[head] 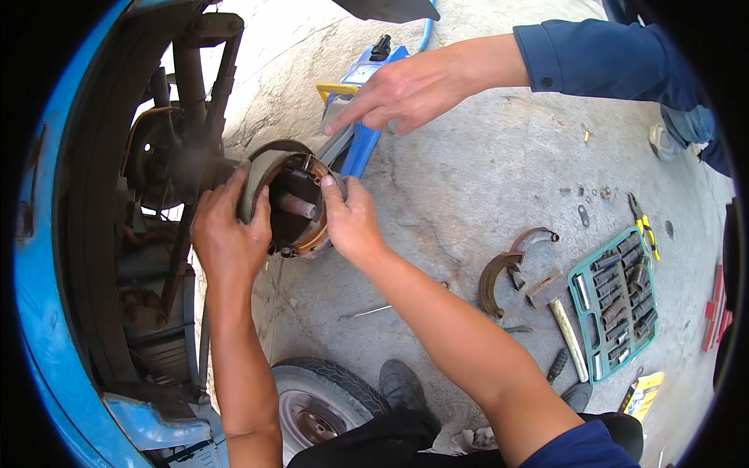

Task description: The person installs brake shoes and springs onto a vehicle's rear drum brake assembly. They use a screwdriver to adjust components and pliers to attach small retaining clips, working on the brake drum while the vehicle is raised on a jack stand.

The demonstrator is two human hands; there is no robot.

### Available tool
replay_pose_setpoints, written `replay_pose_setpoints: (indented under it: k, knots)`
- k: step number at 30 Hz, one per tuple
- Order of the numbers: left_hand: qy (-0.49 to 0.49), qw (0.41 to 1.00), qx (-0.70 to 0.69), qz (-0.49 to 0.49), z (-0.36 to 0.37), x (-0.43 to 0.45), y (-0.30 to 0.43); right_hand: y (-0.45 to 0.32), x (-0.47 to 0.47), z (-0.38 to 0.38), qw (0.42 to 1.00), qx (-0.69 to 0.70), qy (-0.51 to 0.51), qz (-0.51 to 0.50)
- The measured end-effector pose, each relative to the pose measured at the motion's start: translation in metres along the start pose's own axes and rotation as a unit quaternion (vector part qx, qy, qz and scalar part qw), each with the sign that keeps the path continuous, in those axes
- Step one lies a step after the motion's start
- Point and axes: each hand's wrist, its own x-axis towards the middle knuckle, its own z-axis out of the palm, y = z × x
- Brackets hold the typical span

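My left hand (231, 225) grips a curved brake shoe with a pale lining (263, 171), its thumb on the inner side. My right hand (354, 219) holds the opposite, orange-brown brake shoe (313, 238), with the thumb on its upper part. Together the two shoes ring a dark drum brake assembly, and a bare spindle (297, 206) juts out at its middle. A spring (307, 162) shows near the top, between the shoes. Just above my right hand, another person's hand (404, 93) points a finger towards the brake; it touches neither shoe.
A blue vehicle body (35, 292) curves along the left. Behind the brake stands a blue floor jack (364, 146). A wheel (322, 403) lies near my shoe. On the concrete are loose brake shoes (494, 286), a hammer (562, 327), a socket set (614, 304) and pliers (643, 225).
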Motion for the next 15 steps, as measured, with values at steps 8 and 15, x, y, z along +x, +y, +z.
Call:
replay_pose_setpoints:
  k: [8,15]
  knots:
    - [-0.019,0.999,-0.02,0.022,-0.028,-0.072,0.022,0.012,-0.066,-0.039,0.997,0.032,-0.069,0.029]
    - [-0.048,0.997,-0.057,-0.004,-0.025,-0.099,0.025,0.039,-0.086,-0.046,0.993,0.057,-0.086,0.062]
